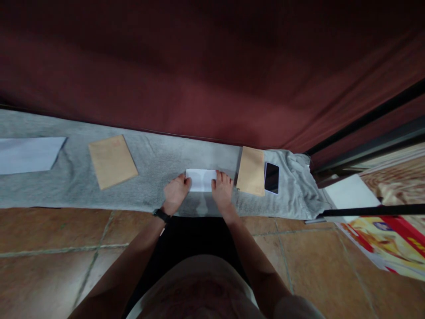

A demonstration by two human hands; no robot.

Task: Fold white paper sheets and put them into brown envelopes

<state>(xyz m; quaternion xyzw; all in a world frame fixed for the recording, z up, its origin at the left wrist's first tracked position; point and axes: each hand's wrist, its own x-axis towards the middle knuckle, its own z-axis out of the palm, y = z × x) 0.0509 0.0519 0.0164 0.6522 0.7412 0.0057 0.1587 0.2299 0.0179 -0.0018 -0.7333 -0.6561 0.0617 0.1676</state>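
A small white sheet of paper (pixel 201 179), apparently folded, is on the grey cloth (pixel 159 155) in front of me. My left hand (pixel 177 191) grips its left edge, thumb on top and fingers curled. At the opposite edge my right hand (pixel 222 189) holds the paper between the thumb and bent fingers. Just right of that hand are brown envelopes (pixel 251 170), seemingly stacked. Another brown envelope or stack (pixel 113 161) rests farther off to the left. The paper's underside is hidden.
A phone (pixel 272 178) lies beside the right-hand envelopes. White sheets (pixel 31 155) are at the far left. A dark red fabric wall (pixel 199 102) rises behind the cloth-covered surface. Black bars (pixel 372 117) and a colourful box (pixel 392 243) stand at the right, over floor tiles (pixel 312 252).
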